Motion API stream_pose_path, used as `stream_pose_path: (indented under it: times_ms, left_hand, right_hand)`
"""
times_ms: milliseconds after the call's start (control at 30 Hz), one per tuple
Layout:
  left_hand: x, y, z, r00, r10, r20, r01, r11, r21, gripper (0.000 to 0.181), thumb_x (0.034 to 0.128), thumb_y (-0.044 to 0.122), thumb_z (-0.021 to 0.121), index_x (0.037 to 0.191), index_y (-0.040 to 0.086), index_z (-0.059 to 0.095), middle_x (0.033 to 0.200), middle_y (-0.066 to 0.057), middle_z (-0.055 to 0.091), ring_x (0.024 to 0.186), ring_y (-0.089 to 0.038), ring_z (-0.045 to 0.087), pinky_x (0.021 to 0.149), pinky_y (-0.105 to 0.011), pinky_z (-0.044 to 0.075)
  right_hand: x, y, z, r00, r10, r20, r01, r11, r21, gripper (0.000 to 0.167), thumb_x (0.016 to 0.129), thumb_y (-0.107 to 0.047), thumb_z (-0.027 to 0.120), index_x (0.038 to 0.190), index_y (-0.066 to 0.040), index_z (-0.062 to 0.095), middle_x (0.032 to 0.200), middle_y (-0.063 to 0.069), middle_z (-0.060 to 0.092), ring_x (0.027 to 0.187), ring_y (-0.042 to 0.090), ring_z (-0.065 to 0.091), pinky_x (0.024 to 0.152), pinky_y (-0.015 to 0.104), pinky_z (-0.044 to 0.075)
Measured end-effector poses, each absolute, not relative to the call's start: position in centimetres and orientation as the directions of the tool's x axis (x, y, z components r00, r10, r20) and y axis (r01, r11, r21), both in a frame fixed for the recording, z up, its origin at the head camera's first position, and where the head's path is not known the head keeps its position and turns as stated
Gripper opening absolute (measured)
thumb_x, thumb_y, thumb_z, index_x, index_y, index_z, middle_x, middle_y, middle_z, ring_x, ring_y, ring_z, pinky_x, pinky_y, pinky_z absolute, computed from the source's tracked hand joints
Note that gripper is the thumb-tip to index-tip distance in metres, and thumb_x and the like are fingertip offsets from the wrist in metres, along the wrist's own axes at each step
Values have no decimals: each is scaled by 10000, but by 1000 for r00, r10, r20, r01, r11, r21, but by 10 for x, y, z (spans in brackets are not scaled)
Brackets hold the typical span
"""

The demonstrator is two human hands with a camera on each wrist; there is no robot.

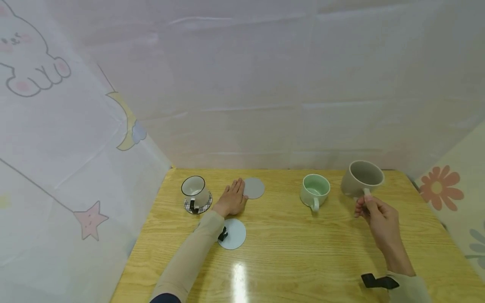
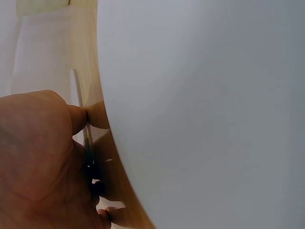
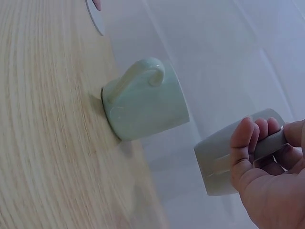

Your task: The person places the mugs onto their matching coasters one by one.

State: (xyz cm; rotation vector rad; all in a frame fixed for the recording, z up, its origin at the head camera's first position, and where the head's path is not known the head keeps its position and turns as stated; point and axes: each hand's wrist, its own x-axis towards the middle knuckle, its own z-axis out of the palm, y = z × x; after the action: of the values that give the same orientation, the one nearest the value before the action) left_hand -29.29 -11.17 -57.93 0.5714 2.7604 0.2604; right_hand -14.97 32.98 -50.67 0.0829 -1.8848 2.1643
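From where I stand, the person's right hand, at the right of the frame, has its fingers curled on the handle of a large grey-beige ceramic mug, held upright or nearly so; the right-wrist view shows its base clear of the pale yellow wood-grain table. Just left of it stands a smaller mint-green glossy cup, handle toward the person.

The left hand, left of the frame's middle, lies palm down with fingers straight, at the left edge of a flat grey round disc; I can't tell how far it overlaps it. Below that hand, partly behind the wrist, is a flat white round disc. Farther left, a white mug with a dark rim and black handle stands on a round black-and-white checked coaster. Pale cloth hangs behind the table.
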Motion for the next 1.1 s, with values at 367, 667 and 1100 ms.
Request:
stream_pose_path:
  times_ms: [367,667,1100]
  left_hand:
    - [-286,-110,-569,-877,416,-239,363,901,236,670,1182,363,277,1717,30,50,1807,-150,20,1681,-319,38,1358,-531,106]
    - [-284,-108,-567,-876,410,-254,354,904,239,668,1184,360,269,1717,32,36,1808,-148,5,1681,-319,24,1359,-530,89]
    - [-285,-108,-569,-874,418,-250,360,900,247,668,1182,349,263,1715,20,31,1806,-158,-11,1680,-325,8,1358,-539,72]
  right_hand:
    - [-151,322,-494,-958,166,233,-251,-93,-964,430,1129,-202,543,1010,205,615,884,60,702,797,136,684,698,227,623]
    - [-152,316,-487,-960,129,250,-269,-155,-951,374,1126,-158,544,1011,186,635,886,61,705,800,132,692,694,230,625]
    - [-157,296,-478,-956,119,268,-285,-166,-944,381,1129,-158,534,1003,187,633,905,63,695,821,135,676,697,230,621]
